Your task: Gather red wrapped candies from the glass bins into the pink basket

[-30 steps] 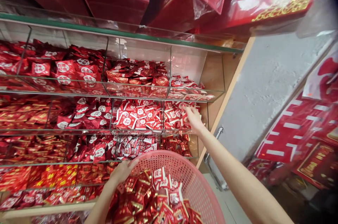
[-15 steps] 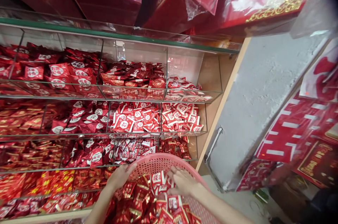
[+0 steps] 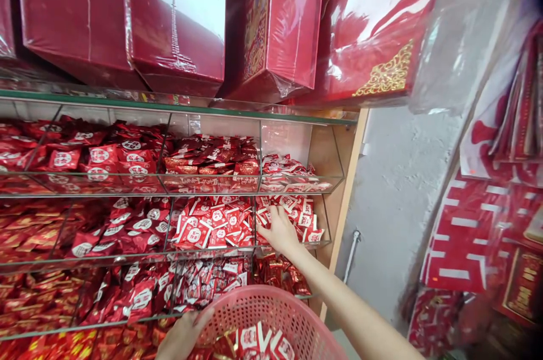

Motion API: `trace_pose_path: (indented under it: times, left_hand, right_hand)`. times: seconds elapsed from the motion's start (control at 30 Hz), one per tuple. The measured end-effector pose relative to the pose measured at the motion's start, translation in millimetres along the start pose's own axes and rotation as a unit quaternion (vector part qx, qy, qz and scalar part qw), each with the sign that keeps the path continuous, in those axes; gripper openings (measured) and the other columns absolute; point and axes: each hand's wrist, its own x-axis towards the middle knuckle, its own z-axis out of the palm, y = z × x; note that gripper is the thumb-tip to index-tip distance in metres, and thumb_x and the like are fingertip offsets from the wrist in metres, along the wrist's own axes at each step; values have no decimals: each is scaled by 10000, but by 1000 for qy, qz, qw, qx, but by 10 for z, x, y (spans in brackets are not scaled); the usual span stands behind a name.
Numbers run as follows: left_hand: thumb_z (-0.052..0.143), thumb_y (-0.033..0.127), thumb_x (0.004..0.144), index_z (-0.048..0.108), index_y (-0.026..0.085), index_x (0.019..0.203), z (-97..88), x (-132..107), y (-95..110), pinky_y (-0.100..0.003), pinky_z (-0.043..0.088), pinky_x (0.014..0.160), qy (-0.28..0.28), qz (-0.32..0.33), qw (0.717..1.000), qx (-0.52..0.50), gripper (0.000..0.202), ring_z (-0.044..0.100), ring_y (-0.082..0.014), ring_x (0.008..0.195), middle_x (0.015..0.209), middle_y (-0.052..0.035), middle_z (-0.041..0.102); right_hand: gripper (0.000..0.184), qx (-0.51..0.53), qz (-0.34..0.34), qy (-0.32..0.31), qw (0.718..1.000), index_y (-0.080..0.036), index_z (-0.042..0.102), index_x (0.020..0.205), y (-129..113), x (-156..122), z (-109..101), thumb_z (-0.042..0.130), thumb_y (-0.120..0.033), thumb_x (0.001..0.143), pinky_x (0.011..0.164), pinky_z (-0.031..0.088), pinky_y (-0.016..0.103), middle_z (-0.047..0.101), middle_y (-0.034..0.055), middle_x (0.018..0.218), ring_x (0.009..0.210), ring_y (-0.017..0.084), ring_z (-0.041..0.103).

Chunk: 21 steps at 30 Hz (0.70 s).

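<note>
My right hand [image 3: 280,230] reaches into the right-hand glass bin [image 3: 326,244] of the middle shelf, its fingers curled down among the red and white candy packets [image 3: 297,216]; what they grip is hidden. My left hand [image 3: 182,334] holds the near rim of a pink plastic basket [image 3: 275,315] at the bottom of the view. The basket contains several red and white packets [image 3: 258,343].
Glass-divided shelves [image 3: 169,190] are packed with red foil sweets in several rows. Large red gift boxes wrapped in plastic [image 3: 178,15] stand on the green-edged top shelf. A grey wall [image 3: 394,190] and red paper decorations [image 3: 475,235] lie to the right.
My right hand has left the basket and gone back up into the middle shelf's right bin. The view has tilted upward, so the basket sits lower in view.
</note>
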Motion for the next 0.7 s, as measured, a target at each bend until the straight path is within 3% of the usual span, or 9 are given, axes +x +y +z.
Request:
trace_pose_path:
  times: [0.13,0.3,0.43,0.7]
  left_hand:
    - [179,689,738,562,197,705,-19,-10,16,-252,396,656,-3,-6,1000,3,625,619,-217,789,757,-51,669]
    - [154,681,745,572,195,714,-17,-5,-3,-256,393,650,-5,0,1000,12,642,618,-218,775,757,-53,664]
    - [151,679,747,582,201,729,-2,17,-34,-260,391,647,-10,7,1000,21,644,620,-222,769,755,-49,672]
    - [181,685,739,613,189,785,-57,-34,57,-245,392,650,-8,11,1000,-7,660,622,-220,794,813,-56,684]
  right_hand:
    - [400,-36,43,-9,998,-197,415,1057,-86,78,67,476,-437,743,691,397,333,477,116,1069,955,259,508]
    - [410,-58,79,0,995,-180,433,1038,-128,135,52,500,-447,734,772,372,369,511,145,1067,1001,276,488]
    - [440,-39,75,19,996,-167,443,1037,-77,134,78,524,-455,713,837,336,391,500,163,1106,1066,291,444]
    - [502,26,71,42,996,-192,385,1133,-36,101,152,545,-407,709,815,348,368,443,138,1148,1024,264,462]
